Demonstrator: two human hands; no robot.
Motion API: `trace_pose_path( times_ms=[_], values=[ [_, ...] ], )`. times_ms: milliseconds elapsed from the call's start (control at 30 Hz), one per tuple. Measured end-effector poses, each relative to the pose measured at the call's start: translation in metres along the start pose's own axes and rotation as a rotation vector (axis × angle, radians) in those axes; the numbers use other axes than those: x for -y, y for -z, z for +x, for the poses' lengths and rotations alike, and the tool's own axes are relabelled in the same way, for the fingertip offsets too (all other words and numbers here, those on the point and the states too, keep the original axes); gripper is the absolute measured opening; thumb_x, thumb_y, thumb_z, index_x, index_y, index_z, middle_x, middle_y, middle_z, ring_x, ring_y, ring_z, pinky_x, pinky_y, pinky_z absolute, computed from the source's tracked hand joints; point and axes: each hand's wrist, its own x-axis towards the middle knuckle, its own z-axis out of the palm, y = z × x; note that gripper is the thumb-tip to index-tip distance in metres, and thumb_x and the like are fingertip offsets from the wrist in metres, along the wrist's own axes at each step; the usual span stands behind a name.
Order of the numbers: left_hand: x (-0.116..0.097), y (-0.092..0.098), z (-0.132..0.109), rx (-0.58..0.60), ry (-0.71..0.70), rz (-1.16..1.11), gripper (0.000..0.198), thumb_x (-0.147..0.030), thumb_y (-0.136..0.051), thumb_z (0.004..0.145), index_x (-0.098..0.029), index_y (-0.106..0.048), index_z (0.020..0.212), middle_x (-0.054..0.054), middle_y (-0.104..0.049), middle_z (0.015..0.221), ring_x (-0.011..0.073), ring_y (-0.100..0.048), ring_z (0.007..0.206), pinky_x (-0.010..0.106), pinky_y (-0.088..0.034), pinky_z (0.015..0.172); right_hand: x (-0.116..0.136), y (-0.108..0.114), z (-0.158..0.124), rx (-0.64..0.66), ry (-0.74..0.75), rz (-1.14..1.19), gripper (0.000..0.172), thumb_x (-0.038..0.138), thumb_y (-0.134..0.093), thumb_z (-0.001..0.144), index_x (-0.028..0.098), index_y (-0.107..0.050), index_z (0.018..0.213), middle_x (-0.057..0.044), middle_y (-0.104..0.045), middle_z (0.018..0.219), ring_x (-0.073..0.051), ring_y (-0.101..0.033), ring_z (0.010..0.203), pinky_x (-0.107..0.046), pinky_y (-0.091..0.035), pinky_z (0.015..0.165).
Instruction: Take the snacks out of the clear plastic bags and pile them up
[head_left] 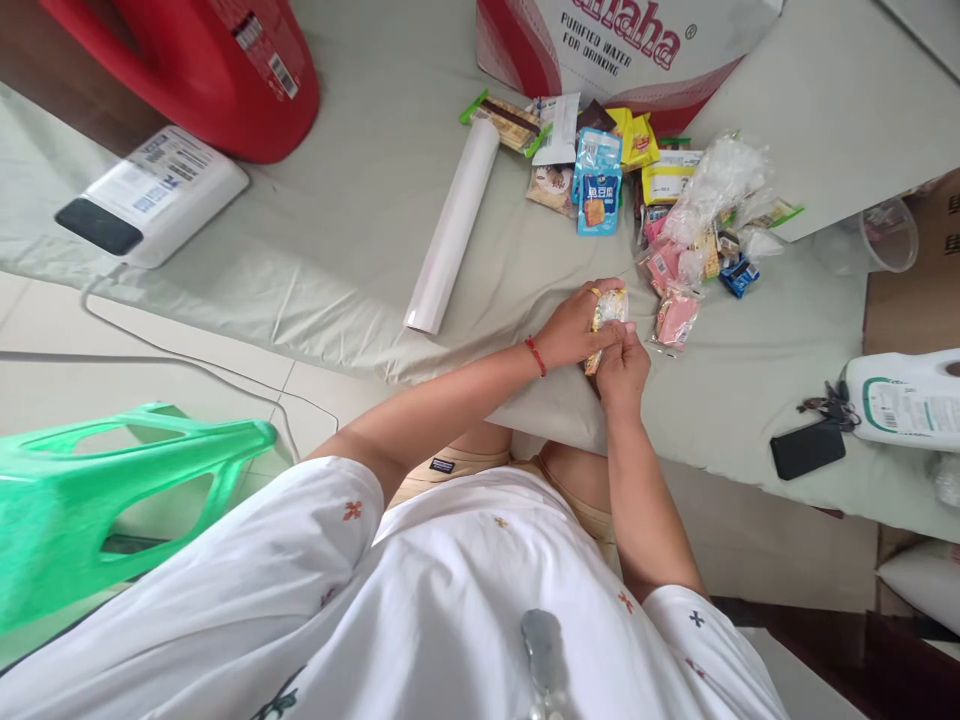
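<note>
A small yellow-and-white snack packet (pixel 611 304) is held between both hands near the table's front edge. My left hand (pixel 571 330), with a red bracelet at the wrist, grips it from the left, thumb across its face. From the right, my right hand (pixel 624 374) pinches its lower right part; the fingers hide some of the wrapper. Just right of the hands lies a pink snack packet (pixel 676 320) in clear wrapping. Farther back are a blue snack packet (pixel 598 190) and a heap of mixed snacks with a crumpled clear plastic bag (pixel 724 185).
A white plastic-film roll (pixel 454 228) lies left of the snacks, before a water carton (pixel 622 50). Farther left are a white router-like box (pixel 154 195) and red jug (pixel 225 80). Right are a black phone (pixel 808 449), keys and white bottle (pixel 911 400). A green stool (pixel 142 470) stands left.
</note>
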Motion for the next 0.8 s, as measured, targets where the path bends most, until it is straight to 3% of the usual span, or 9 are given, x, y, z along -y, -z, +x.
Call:
trace_pose_path(
  times_ms=[133, 233, 333, 433, 500, 600, 700, 800],
  values=[
    [0.002, 0.000, -0.001, -0.031, 0.036, 0.038, 0.036, -0.044, -0.062, 0.096, -0.019, -0.067, 0.123, 0.007, -0.074, 0.109, 0.0249, -0.066, 0.106, 0.032, -0.044, 0.104, 0.002, -0.006, -0.002, -0.077, 0.003, -0.051, 0.060, 0.070, -0.035, 0.104, 0.023, -0.056, 0.074, 0.000, -0.057, 0.063, -0.017, -0.049, 0.060, -0.029, -0.041, 0.062],
    [0.004, 0.001, 0.000, -0.086, 0.059, 0.016, 0.031, -0.044, -0.061, 0.098, -0.020, -0.069, 0.117, 0.005, -0.073, 0.103, 0.0230, -0.066, 0.102, 0.030, -0.044, 0.100, 0.006, -0.004, -0.001, -0.036, 0.015, -0.057, 0.061, 0.066, -0.029, 0.106, 0.022, -0.059, 0.077, -0.002, -0.059, 0.064, -0.018, -0.053, 0.062, -0.030, -0.045, 0.063],
    [0.006, 0.001, 0.003, -0.152, 0.070, 0.023, 0.030, -0.044, -0.058, 0.100, -0.020, -0.067, 0.116, 0.006, -0.072, 0.102, 0.0231, -0.065, 0.102, 0.030, -0.044, 0.101, 0.014, 0.007, -0.006, -0.083, 0.167, -0.149, 0.053, 0.056, -0.030, 0.109, 0.019, -0.068, 0.106, -0.011, -0.069, 0.091, -0.024, -0.066, 0.087, -0.039, -0.054, 0.082],
    [0.009, 0.000, 0.005, -0.207, 0.098, 0.043, 0.031, -0.043, -0.052, 0.104, -0.019, -0.065, 0.119, 0.008, -0.072, 0.105, 0.0242, -0.064, 0.107, 0.032, -0.043, 0.105, 0.023, 0.017, -0.020, -0.084, 0.366, -0.299, 0.047, 0.044, -0.038, 0.108, 0.019, -0.055, 0.145, -0.022, -0.063, 0.132, -0.032, -0.060, 0.125, -0.053, -0.049, 0.107],
    [0.011, -0.001, 0.004, -0.201, 0.101, 0.036, 0.031, -0.043, -0.051, 0.104, -0.019, -0.066, 0.117, 0.008, -0.072, 0.109, 0.0247, -0.064, 0.112, 0.033, -0.043, 0.108, 0.026, 0.016, -0.028, 0.028, 0.413, -0.412, 0.055, 0.040, -0.047, 0.104, 0.019, -0.045, 0.155, -0.024, -0.054, 0.148, -0.037, -0.052, 0.137, -0.058, -0.046, 0.112],
    [0.010, -0.002, 0.000, -0.150, 0.105, -0.014, 0.035, -0.051, -0.055, 0.102, -0.020, -0.070, 0.106, 0.008, -0.073, 0.109, 0.0256, -0.065, 0.115, 0.034, -0.044, 0.109, 0.021, 0.008, -0.028, 0.132, 0.338, -0.500, 0.061, 0.034, -0.052, 0.101, 0.015, -0.042, 0.158, -0.027, -0.049, 0.153, -0.040, -0.051, 0.139, -0.062, -0.048, 0.110],
    [0.007, 0.002, -0.001, -0.121, 0.180, -0.189, 0.052, -0.067, -0.052, 0.099, -0.020, -0.073, 0.106, 0.007, -0.073, 0.096, 0.0249, -0.068, 0.103, 0.035, -0.052, 0.097, 0.016, 0.006, -0.019, 0.126, 0.237, -0.302, 0.056, 0.033, -0.050, 0.101, 0.018, -0.047, 0.156, -0.024, -0.056, 0.147, -0.035, -0.056, 0.136, -0.058, -0.052, 0.109],
    [0.001, 0.008, 0.002, -0.160, 0.242, -0.432, 0.064, -0.075, -0.048, 0.097, -0.020, -0.070, 0.121, 0.004, -0.068, 0.082, 0.0207, -0.069, 0.085, 0.033, -0.055, 0.081, 0.021, 0.014, -0.015, 0.169, 0.042, 0.188, 0.053, 0.042, -0.058, 0.099, 0.028, -0.052, 0.150, -0.012, -0.066, 0.135, -0.027, -0.069, 0.117, -0.047, -0.063, 0.093]
  ],
)
